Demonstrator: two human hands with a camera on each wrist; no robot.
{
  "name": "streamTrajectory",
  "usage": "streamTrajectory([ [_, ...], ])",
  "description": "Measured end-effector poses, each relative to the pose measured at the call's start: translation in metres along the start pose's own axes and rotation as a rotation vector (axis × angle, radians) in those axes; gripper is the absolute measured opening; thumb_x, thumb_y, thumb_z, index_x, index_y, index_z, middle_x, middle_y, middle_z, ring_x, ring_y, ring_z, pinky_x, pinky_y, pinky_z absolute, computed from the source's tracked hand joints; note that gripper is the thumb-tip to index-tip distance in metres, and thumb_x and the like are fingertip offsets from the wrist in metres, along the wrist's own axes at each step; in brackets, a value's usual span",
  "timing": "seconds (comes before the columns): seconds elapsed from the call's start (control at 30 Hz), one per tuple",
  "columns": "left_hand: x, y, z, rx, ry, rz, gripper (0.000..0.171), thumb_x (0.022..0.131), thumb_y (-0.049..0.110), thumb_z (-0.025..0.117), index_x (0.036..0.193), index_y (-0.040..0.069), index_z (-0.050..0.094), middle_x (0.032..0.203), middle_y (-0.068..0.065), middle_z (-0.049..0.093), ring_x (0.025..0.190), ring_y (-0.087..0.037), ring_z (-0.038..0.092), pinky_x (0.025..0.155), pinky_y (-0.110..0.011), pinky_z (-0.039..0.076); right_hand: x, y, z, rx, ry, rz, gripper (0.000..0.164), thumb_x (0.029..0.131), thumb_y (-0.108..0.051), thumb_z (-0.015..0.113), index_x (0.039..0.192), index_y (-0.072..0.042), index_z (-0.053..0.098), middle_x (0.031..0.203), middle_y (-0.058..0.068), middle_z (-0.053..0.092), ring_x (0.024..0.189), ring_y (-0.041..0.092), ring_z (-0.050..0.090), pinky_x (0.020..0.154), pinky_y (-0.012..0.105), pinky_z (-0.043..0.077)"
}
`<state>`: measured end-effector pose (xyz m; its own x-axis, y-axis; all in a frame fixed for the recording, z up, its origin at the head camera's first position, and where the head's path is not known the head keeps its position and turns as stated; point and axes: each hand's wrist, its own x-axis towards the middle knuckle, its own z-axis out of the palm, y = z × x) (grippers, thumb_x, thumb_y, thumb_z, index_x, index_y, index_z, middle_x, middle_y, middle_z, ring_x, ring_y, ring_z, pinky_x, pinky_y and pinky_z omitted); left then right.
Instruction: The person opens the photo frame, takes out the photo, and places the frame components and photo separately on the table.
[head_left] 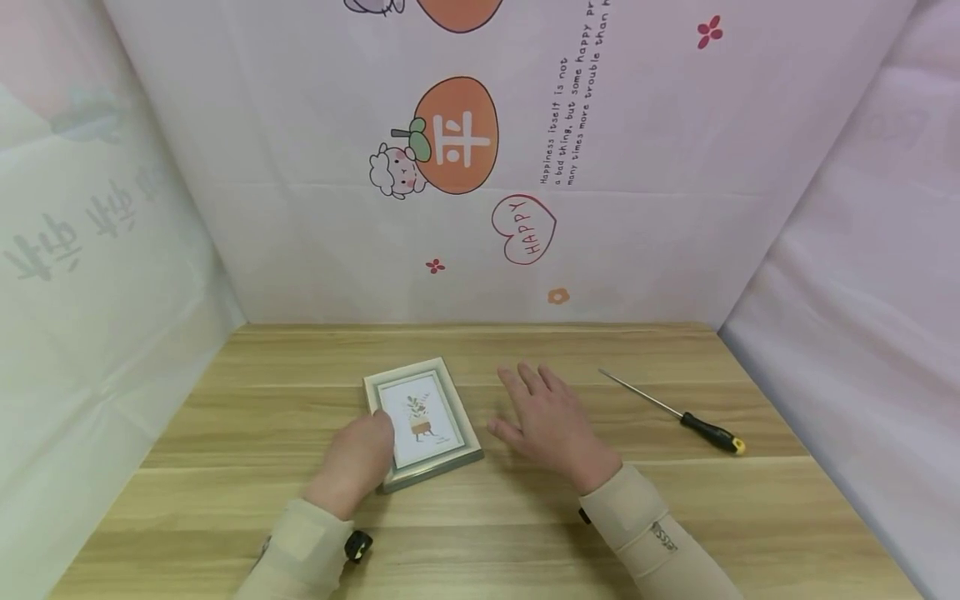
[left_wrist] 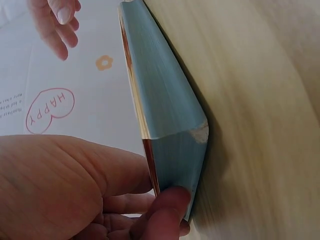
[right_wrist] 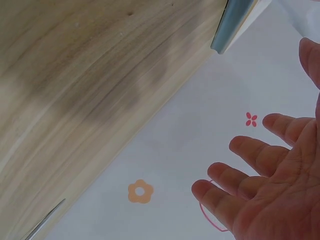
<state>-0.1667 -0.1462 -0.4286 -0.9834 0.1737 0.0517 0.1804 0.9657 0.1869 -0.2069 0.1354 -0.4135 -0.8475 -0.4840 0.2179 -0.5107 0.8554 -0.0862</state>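
Note:
A picture frame (head_left: 468, 439) with a plant print lies face up and slightly turned on the wooden table, left of centre. My left hand (head_left: 356, 457) grips its left edge, the thumb on the front. In the left wrist view the fingers (left_wrist: 172, 200) pinch the blue-grey side of the picture frame (left_wrist: 167, 85), close to a corner with a pale chipped patch. My right hand (head_left: 551, 425) hovers over the table right of the frame, fingers spread and holding nothing. In the right wrist view its palm and fingers (right_wrist: 250, 155) show, apart from the frame's corner (right_wrist: 231, 25).
A screwdriver (head_left: 708, 431) with a black and yellow handle lies on the table (head_left: 525, 533) at the right, its tip pointing to the back left. White printed cloth (head_left: 637, 250) walls off the back and both sides.

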Motion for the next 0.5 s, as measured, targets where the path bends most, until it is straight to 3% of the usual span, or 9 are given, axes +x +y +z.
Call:
streamTrajectory([
  [0.13, 0.0007, 0.0032, 0.0019, -0.002, -0.003, 0.003, 0.014, 0.093, -0.001, 0.044, 0.094, -0.009, 0.056, 0.074, -0.015, 0.056, 0.068, -0.026, 0.056, 0.060, -0.043, 0.054, 0.0000, -0.0009, 0.0009, -0.001, -0.007, 0.003, 0.079, 0.093, -0.066, 0.041, 0.152, -0.014, 0.034, 0.150, 0.023, 0.040, 0.134, 0.048, 0.036, 0.109, 0.058, 0.032],
  [0.5, 0.0020, 0.0108, 0.0053, -0.017, -0.011, 0.009, 0.013, 0.093, -0.001, 0.045, 0.094, -0.007, 0.056, 0.074, -0.015, 0.056, 0.069, -0.027, 0.056, 0.060, -0.044, 0.054, -0.0009, -0.0046, 0.0020, 0.016, -0.009, 0.002, 0.074, 0.093, -0.054, 0.055, 0.150, -0.011, 0.038, 0.149, 0.022, 0.042, 0.132, 0.046, 0.039, 0.109, 0.057, 0.033],
])
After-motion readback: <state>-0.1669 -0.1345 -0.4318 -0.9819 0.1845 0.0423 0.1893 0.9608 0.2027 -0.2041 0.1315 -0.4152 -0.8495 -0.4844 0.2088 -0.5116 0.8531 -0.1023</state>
